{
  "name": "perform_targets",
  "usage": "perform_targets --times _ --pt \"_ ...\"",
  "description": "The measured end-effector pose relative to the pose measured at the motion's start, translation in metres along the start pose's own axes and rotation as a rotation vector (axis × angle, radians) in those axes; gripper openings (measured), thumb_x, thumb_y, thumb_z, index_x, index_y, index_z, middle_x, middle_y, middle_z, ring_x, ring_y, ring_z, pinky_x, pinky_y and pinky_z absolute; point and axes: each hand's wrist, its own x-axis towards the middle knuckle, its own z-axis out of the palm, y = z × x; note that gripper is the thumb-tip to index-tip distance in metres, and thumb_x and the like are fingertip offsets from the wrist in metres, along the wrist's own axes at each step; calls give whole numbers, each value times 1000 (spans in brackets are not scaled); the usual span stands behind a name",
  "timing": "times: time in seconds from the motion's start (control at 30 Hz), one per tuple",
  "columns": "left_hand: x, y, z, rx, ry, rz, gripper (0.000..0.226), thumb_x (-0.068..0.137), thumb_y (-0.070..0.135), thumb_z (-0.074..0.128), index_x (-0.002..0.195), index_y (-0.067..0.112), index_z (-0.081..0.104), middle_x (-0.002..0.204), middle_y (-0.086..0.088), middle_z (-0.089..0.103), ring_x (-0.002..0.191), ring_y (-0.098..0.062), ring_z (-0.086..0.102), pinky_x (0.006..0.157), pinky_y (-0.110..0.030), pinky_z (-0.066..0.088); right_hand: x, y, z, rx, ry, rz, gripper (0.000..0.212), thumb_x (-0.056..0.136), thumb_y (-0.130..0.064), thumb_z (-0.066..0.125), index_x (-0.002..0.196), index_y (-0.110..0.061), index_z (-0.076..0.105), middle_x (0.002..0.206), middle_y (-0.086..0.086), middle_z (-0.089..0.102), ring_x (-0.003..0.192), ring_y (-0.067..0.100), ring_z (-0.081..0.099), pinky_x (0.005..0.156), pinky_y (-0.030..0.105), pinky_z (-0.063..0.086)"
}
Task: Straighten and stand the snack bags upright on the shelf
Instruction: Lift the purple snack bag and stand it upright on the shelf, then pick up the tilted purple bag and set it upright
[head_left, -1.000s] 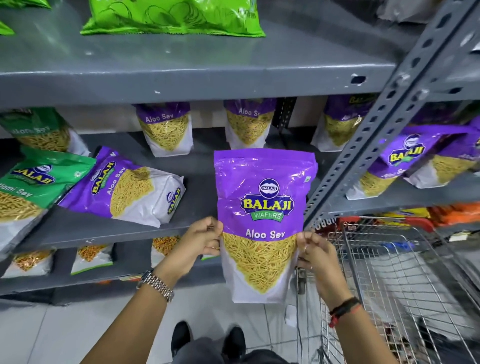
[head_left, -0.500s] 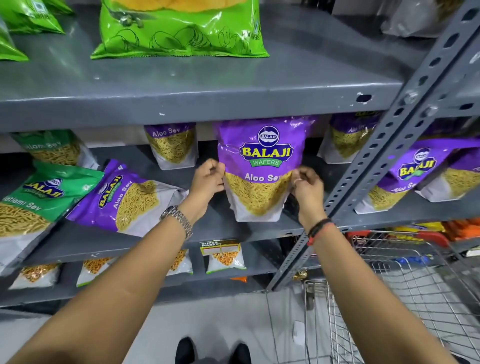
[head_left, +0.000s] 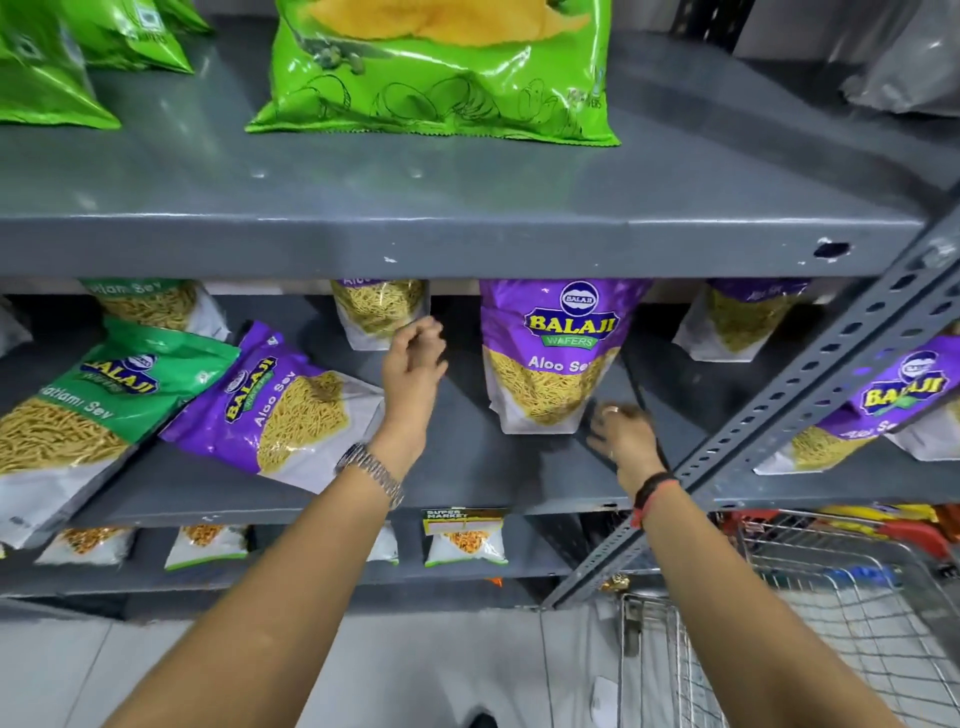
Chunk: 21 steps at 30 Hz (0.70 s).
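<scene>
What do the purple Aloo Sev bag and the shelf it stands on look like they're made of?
Aloo Sev bag: likely glossy plastic film, judging by its sheen and creases. Shelf: apparently grey painted metal; a slotted steel upright stands alongside.

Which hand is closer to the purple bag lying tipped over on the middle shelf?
Left. The left hand hovers just right of the tipped purple bag; the right hand is farther right, below the upright purple bag.

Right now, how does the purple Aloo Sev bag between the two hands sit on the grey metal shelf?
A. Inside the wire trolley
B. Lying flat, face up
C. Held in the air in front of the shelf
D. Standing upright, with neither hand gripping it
D: the purple Aloo Sev bag stands upright on the grey metal shelf, and the left hand and right hand are both off it.
</scene>
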Motion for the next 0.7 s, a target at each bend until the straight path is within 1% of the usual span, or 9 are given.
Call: perform_targets --times 0.1,0.17,0.23,0.3,0.33,0.4,0.53,0.63,0.7 --pt "-9 1 -57 -42 187 101 14 93 13 48 97 23 56 108 2 62 94 -5 61 80 -18 51 -30 5 19 67 -215 83 14 90 -4 43 91 -7 56 72 10 55 51 15 57 42 20 48" --pt "-9 -7 -99 -84 364 114 24 92 3 45 89 25 54 93 6 64 79 1 60 69 -12 49 -47 -2 41 -49 -379 29 14 89 -3 46 96 -5 59 75 7 58 49 7 58 43 15 46" --pt "-12 -16 -135 -61 526 53 29 88 -5 46 82 23 52 76 12 62 66 2 55 64 -11 46 -59 -19 72 -124 -424 -122 21 88 1 46 100 2 63 83 12 60 41 -2 56 44 13 44" --pt "-19 -24 -167 11 597 -92 23 82 -2 52 79 21 52 75 6 55 66 -6 49 65 -18 44 -65 -40 108 -240 -381 -322 22 88 -1 45 93 4 65 89 21 63 56 2 64 58 25 49" --pt "-21 -30 -182 59 592 -159 17 77 3 56 76 20 54 73 3 53 66 -12 47 65 -26 43 -69 -51 127 -309 -367 -397 23 88 -6 46 91 7 65 94 25 66 75 13 68 69 30 49" --pt "-21 -36 -205 89 539 -277 14 75 9 57 64 17 53 64 -1 50 67 -19 44 62 -33 38 -72 -76 161 -363 -372 -474 26 88 -13 48 96 5 66 106 22 68 98 24 63 81 25 46" --pt "-11 -26 -222 0 395 -464 24 91 7 44 69 16 49 69 -2 51 65 -13 48 60 -23 39 -65 -107 219 -634 -480 -498 27 91 -25 45 79 -11 64 115 21 65 106 26 59 81 30 40" --pt "-6 -31 -232 43 346 -516 26 92 2 45 68 12 48 71 -5 55 55 -12 60 49 -20 50 -54 -115 249 -918 -509 -525 41 94 -36 39 107 -5 63 126 21 60 112 31 56 86 32 40" --pt "-2 -37 -239 57 322 -528 26 91 1 47 67 11 49 67 -5 58 39 -3 60 43 -14 50 -45 -115 262 -968 -496 -500 49 93 -41 39 106 1 62 116 23 64 105 34 58 80 32 41"
